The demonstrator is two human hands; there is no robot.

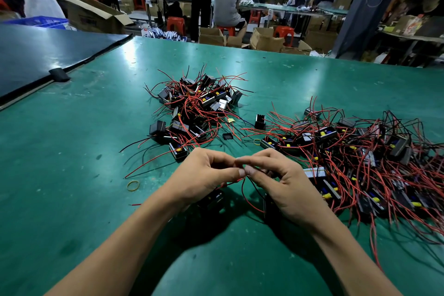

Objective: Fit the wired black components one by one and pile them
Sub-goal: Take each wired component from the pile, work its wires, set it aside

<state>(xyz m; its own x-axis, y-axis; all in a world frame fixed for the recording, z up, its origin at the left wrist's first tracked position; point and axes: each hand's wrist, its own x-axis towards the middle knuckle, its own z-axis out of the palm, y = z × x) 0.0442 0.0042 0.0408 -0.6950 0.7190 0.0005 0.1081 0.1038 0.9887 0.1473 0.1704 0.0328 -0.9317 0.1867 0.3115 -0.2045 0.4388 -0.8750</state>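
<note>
At the near edge of the bench (96, 199), the left hand (204, 175) and right hand (286, 187) pinch the wires (242, 190), probably for fitting.

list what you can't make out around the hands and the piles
Head view only.
Black component under the left hand: mostly covered by the palm, in shadow.
Wires shared with the right hand: pinch point hidden by both hands' fingertips.
Right pile: cut off by the frame's right edge.

Black component (214, 200) half hidden under left hand (203, 176)
</note>
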